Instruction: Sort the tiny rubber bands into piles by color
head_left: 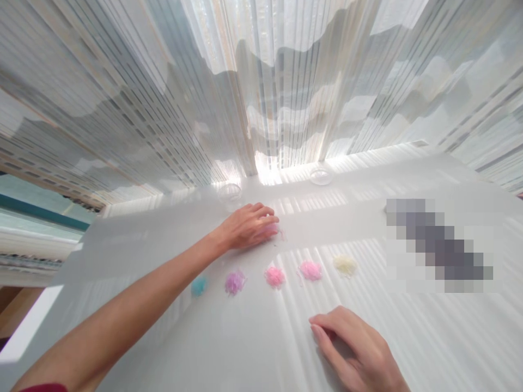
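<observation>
My left hand (252,226) reaches to the middle of the white table, its fingers curled over a small heap of pale pink pieces (271,228). Part of that heap is hidden under the fingers. Nearer to me runs a row of little piles of fine bits: teal (199,286), purple (236,282), coral pink (274,277), bright pink (310,270) and pale yellow (345,265). At the lower right my right hand (359,348) rests on the table with thumb and forefinger tips together. Nothing shows between them.
Two clear round dishes (321,176) (230,192) stand along the back of the table. A dark, long object (445,239), blurred into blocks, lies at the right. Sheer striped curtains (286,98) hang behind the table (229,337), throwing striped light across it.
</observation>
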A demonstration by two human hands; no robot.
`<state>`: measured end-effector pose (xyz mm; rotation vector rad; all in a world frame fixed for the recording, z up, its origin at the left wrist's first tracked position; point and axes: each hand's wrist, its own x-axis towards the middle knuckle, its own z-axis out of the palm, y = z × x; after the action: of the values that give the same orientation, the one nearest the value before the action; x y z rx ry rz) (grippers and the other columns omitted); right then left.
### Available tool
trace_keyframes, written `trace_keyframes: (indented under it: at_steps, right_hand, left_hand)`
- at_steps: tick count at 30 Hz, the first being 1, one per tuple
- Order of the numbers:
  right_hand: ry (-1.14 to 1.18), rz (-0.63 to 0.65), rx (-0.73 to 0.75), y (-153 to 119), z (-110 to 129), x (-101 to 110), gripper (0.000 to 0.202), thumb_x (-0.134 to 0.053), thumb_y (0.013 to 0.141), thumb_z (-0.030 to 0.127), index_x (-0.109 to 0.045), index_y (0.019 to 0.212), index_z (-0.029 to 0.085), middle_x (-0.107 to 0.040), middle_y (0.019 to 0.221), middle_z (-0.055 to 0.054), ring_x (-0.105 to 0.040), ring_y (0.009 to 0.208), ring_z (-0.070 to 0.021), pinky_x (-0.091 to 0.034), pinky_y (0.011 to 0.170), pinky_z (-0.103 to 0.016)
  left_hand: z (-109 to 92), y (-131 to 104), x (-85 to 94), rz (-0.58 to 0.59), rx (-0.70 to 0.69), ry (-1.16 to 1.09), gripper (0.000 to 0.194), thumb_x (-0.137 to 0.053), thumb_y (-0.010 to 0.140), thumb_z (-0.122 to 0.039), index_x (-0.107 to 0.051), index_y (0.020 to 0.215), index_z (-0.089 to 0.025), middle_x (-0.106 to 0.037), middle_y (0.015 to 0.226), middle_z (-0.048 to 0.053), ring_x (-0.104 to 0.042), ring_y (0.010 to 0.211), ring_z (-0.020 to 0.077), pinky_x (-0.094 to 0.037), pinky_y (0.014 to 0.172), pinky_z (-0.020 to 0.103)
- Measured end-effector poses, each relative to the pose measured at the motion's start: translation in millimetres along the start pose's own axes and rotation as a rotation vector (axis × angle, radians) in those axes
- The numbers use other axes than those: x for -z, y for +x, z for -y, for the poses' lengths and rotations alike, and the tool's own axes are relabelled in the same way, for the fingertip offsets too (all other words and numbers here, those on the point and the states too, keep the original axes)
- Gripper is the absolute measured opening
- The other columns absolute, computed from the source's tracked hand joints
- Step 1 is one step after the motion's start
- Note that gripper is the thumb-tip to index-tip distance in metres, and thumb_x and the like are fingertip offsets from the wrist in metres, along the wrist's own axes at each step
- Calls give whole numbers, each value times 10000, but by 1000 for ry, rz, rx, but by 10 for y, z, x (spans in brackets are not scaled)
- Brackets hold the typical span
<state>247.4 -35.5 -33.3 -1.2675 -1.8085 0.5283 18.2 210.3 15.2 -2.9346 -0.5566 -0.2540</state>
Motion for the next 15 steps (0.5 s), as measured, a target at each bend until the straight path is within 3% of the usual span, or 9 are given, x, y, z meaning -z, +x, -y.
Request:
trace_keyframes:
  at_steps: [3, 7, 11, 15]
  right_hand:
    - [-4, -3, 17, -10, -7, -5, 135, -574, 998, 124, -677, 984, 211, -654, 745, -14, -640, 642, -148, -520, 598, -259]
    - [13, -8, 4, -19, -6, -19, 132, -573, 1008, 142, -677, 984, 218, -657, 745, -16, -635, 640, -149, -513, 597, -263]
    - [37, -11, -15, -25, -9, -31, 129, -572, 1017, 161, -680, 993, 227, -664, 759, -16, -642, 649, -149, -517, 607, -263]
    - [37, -3, -30, -26, -7, -27, 131, -578, 1010, 153, -685, 987, 225, -662, 759, -13, -644, 656, -150, -516, 612, -265]
  left_hand:
    - [38, -97, 116, -9, 41, -6, 391, -472, 1068, -462, -629, 1276, -171, -708, 1209, 124, -644, 1027, 261, -521, 838, 387]
    - [61, -270, 190, 86, 151, -41, 518, -499, 1040, -520, -553, 1405, -156, -655, 1360, 156, -603, 1202, 313, -515, 990, 464]
    - [35, -369, 67, 151, 184, -187, 657, -572, 1000, -529, -445, 1522, -150, -539, 1530, 172, -471, 1415, 351, -419, 1160, 538]
    - [-8, -312, -84, 95, 209, -323, 695, -654, 953, -497, -439, 1534, -182, -508, 1560, 164, -432, 1462, 341, -379, 1209, 541]
